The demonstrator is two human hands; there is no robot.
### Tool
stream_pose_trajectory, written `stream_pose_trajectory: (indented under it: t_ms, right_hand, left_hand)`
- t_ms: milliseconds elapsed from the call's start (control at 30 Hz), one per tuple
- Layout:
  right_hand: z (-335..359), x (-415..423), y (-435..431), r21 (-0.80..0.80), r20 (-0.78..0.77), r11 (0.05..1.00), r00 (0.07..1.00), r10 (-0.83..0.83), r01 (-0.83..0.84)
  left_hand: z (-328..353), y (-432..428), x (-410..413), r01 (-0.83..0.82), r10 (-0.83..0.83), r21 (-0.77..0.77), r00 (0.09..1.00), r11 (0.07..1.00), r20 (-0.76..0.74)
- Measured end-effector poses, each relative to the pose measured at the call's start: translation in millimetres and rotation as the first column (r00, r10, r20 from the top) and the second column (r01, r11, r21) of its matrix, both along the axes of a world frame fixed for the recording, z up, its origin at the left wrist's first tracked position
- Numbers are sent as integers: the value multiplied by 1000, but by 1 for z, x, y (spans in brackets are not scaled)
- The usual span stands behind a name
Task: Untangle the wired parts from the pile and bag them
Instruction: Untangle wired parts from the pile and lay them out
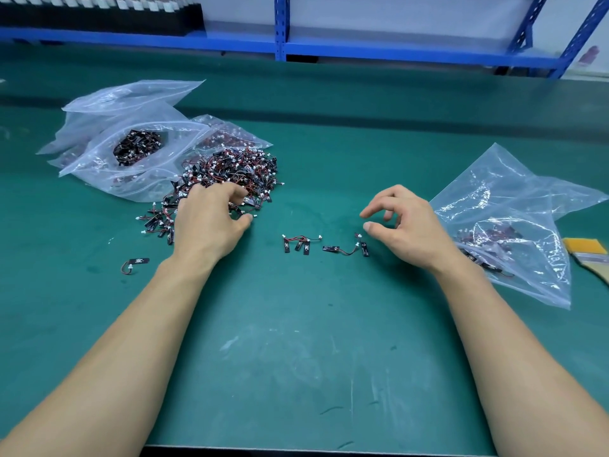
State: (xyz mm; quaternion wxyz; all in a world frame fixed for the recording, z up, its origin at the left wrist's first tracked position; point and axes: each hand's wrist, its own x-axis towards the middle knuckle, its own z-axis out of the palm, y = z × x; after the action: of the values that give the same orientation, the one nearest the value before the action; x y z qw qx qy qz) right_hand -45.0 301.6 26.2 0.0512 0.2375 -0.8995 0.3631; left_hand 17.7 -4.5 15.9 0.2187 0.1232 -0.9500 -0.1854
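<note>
Left grip (211, 219) down on the near edge of the pile of wired parts (230, 173), fingers curled into it; pinching one or not, cannot tell. Right grip (405, 222) over the bench (296, 341), loosely curled, holding nothing, beside a few untangled parts (324, 246) lying in a row. Partly filled bag (514, 206) at right; fuller bags (131, 159) behind the pile.

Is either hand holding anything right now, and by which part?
Right hand holds nothing; it hovers, fingers loosely curled. Left hand reaches into the pile's near edge, thumb and fingers around some parts; whether it grips one cannot be told.
</note>
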Motion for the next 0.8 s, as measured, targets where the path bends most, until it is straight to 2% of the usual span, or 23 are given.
stream_pose_trajectory:
  t_ms: [100, 367, 667, 800]
  right_hand:
    - [-1, 0, -2, 6, 0, 1000, 1000, -2, 2]
    - [-5, 1, -5, 18, 2, 1000, 1000, 6, -6]
    - [-5, 0, -5, 20, -36, 1000, 999, -10, 10]
    - [-5, 0, -5, 2, -59, 1000, 998, -29, 30]
  left_hand:
    - [-6, 4, -6, -45, 59, -145, 994, 988, 89]
    - [-9, 8, -13, -2, 11, -226, 999, 974, 37]
    - [-3, 0, -11, -27, 22, -143, 999, 989, -36]
    - [2, -4, -8, -59, 41, -84, 978, 995, -205]
